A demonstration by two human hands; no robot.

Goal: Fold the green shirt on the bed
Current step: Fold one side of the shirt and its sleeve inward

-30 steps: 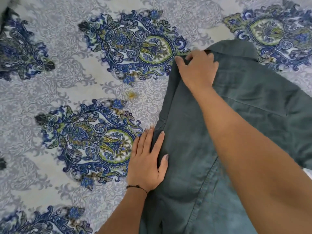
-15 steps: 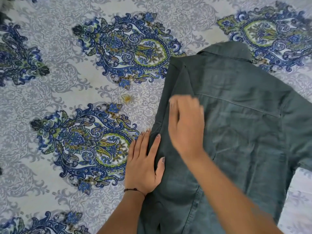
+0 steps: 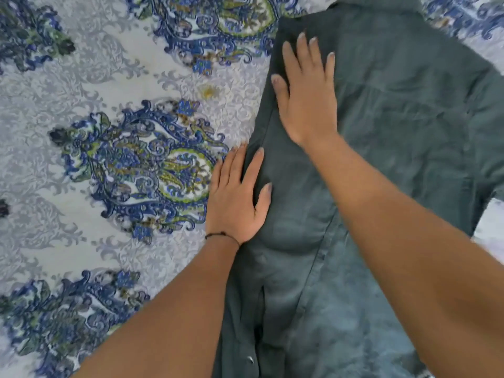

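The dark green shirt (image 3: 403, 137) lies back-up on the bed, its left side folded inward along a straight edge, its collar at the top of the view. My right hand (image 3: 306, 96) rests flat, fingers spread, on the folded upper left part near the shoulder. My left hand (image 3: 237, 199) lies flat at the shirt's left folded edge, thumb and some fingers on the cloth, the other fingers on the sheet. Neither hand grips anything. A thin black band circles my left wrist.
The bedsheet (image 3: 95, 85) is white-grey with large blue and green paisley medallions and covers everything left of the shirt. The shirt's right sleeve (image 3: 491, 126) spreads out toward the right edge of the view.
My right hand let go of the shirt near the collar, pulled back toward me, then moved up and pressed flat on the folded shoulder area. The left hand stayed in place.
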